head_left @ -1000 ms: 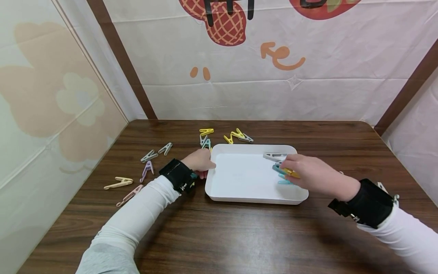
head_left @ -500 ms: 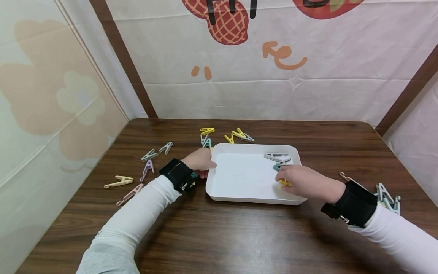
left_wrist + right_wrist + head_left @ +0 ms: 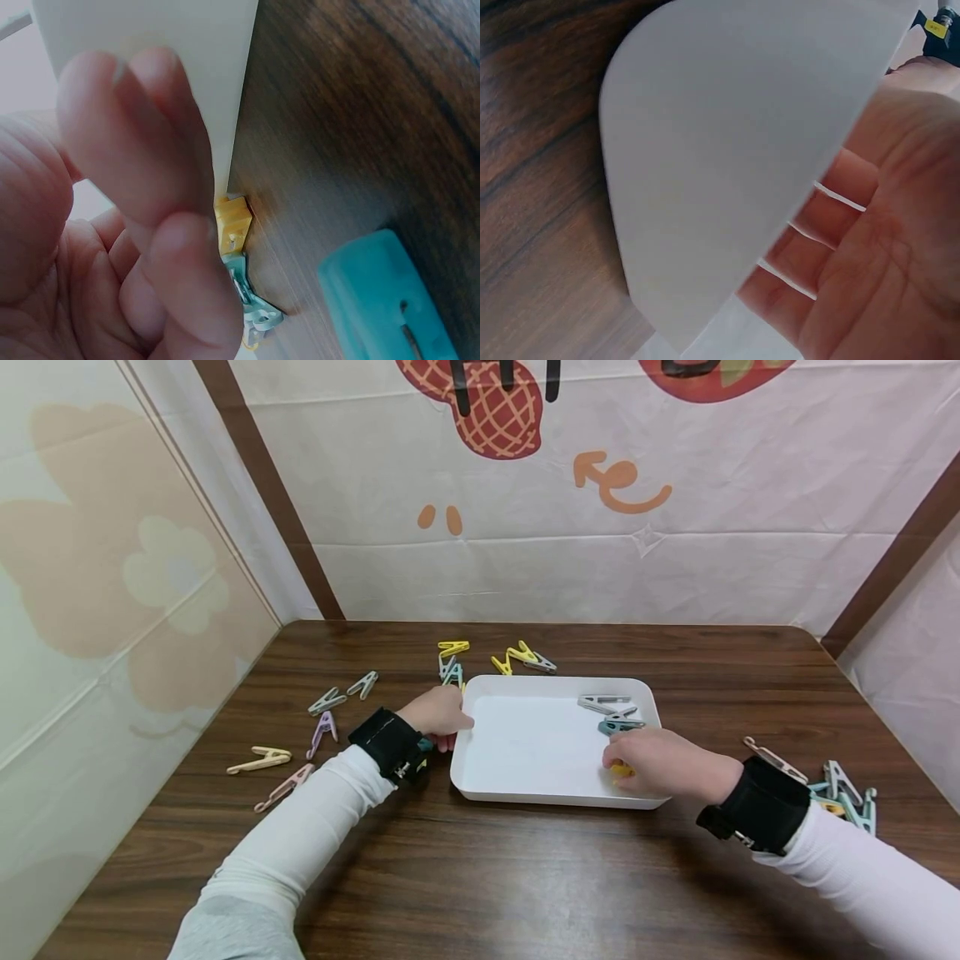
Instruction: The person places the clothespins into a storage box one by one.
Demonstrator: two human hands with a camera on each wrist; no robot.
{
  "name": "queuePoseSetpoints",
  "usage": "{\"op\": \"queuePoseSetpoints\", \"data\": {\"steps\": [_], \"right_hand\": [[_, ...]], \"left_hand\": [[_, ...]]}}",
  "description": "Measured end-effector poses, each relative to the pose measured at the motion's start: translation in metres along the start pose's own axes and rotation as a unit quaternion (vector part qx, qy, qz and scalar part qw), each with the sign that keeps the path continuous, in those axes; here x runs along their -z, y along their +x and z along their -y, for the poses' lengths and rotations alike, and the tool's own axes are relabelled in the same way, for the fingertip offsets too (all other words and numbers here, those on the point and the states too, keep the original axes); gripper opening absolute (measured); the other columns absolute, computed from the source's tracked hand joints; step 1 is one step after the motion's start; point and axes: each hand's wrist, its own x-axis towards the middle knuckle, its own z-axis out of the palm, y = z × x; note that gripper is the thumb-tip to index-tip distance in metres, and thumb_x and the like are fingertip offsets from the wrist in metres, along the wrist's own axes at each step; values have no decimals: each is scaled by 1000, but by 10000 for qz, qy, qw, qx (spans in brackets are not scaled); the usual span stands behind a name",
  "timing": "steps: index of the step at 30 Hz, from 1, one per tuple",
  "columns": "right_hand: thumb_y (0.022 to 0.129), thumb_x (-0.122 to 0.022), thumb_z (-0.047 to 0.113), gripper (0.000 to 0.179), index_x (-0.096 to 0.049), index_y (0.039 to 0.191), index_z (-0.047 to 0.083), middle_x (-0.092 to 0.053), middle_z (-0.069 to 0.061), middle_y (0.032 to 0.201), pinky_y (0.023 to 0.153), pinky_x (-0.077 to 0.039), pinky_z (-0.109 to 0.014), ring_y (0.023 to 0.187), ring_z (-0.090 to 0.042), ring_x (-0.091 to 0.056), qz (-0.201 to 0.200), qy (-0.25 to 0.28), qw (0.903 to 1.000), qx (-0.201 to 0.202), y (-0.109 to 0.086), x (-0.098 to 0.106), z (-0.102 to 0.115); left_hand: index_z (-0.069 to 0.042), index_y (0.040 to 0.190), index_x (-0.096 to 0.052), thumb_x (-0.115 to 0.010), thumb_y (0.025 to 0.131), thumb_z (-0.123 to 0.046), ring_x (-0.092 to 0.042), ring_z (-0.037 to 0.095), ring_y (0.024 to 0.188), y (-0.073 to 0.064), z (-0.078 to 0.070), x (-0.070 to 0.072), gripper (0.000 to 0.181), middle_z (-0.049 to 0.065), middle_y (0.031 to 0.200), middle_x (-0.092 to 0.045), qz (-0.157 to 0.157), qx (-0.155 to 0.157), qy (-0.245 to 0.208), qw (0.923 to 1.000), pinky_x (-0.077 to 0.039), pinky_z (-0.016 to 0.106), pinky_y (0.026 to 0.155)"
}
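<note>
My left hand point(image 3: 438, 714) grips the left rim of a white tray point(image 3: 517, 796), its thumb over the edge and its fingers outside. In the tray's right part, my right hand point(image 3: 652, 760) holds a yellow clothespin point(image 3: 622, 770) low by the fingertips. Behind that hand lie a grey clothespin point(image 3: 600, 703) and a teal clothespin point(image 3: 618, 726) in the tray. The right wrist view shows the tray wall point(image 3: 705, 165) covering the fingertips and whatever they hold. Near the left hand, a large teal clothespin point(image 3: 386, 296) rests on the table.
Several loose clothespins lie left of the tray, among them a purple clothespin point(image 3: 322, 732) and a pink clothespin point(image 3: 285, 788). More, including a yellow clothespin point(image 3: 522, 652), sit behind it. A pile of clothespins point(image 3: 847, 793) lies on the brown table point(image 3: 525, 885) beside the right forearm.
My right hand has lowered the yellow clothespin into the tray and shifted slightly toward the near edge. A light blue clothespin there is now hidden by the hand. The left hand stays put.
</note>
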Motion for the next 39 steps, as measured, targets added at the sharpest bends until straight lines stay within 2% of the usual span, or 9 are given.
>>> {"op": "queuePoseSetpoints", "data": {"steps": [4, 13, 24, 28, 33, 37, 39], "right_hand": [[76, -72, 0, 20, -60, 75, 16, -38, 9, 71, 56, -33, -23, 64, -7, -35, -30, -144, 9998, -160, 0, -2, -3], [73, -80, 4, 17, -68, 83, 12, -39, 9, 74, 54, -38, -23, 64, -7, -40, -184, -493, 9984, -198, 0, -4, -5], [74, -83, 7, 21, -66, 85, 12, -41, 6, 75, 54, -37, -24, 65, -9, -40, -58, -471, 9984, -291, 2, -4, -6], [72, -84, 8, 25, -67, 90, 11, -46, 6, 78, 56, -42, -26, 67, -9, -45, -176, -574, 9978, -294, 0, -3, -6], [71, -84, 5, 33, -69, 101, 6, -56, -1, 92, 63, -49, -30, 73, -11, -54, -388, -406, 9976, -413, -7, 8, -2], [74, -83, 8, 34, -70, 105, 6, -58, -2, 95, 61, -48, -29, 72, -10, -54, -463, -245, 9959, -743, -13, 21, -4], [76, -82, 9, 33, -70, 107, 7, -58, -1, 93, 57, -44, -27, 66, -7, -50, -559, -207, 9943, -881, -18, 27, -7]], "left_hand": [[1, 71, -65, -58, 94, -14, -57, 13, 41, 1, 1, -1, 28, 8, 54, -62, -9, 38, -14, 10000, -44, 21, 41], [0, 70, -65, -58, 94, -14, -58, 14, 41, 1, 2, -1, 29, 8, 54, -62, -34, -54, 16, 10000, -44, 22, 41], [1, 70, -64, -57, 94, -14, -57, 14, 41, 2, 4, -1, 29, 8, 53, -62, 1, -66, -56, 10000, -43, 22, 40], [0, 70, -65, -57, 94, -15, -57, 14, 41, 2, 2, -1, 29, 8, 54, -62, -10, -37, 30, 10000, -43, 22, 41], [0, 72, -65, -58, 95, -16, -59, 15, 43, 1, 0, -1, 28, 9, 56, -63, -27, 47, 64, 10000, -44, 22, 42], [0, 73, -65, -58, 95, -17, -59, 15, 44, 1, 0, -1, 28, 10, 57, -64, -5, 103, 41, 9999, -45, 22, 42], [0, 73, -65, -58, 95, -16, -59, 15, 43, 1, 0, -1, 28, 9, 57, -64, 3, 93, 30, 10000, -45, 22, 42]]}}
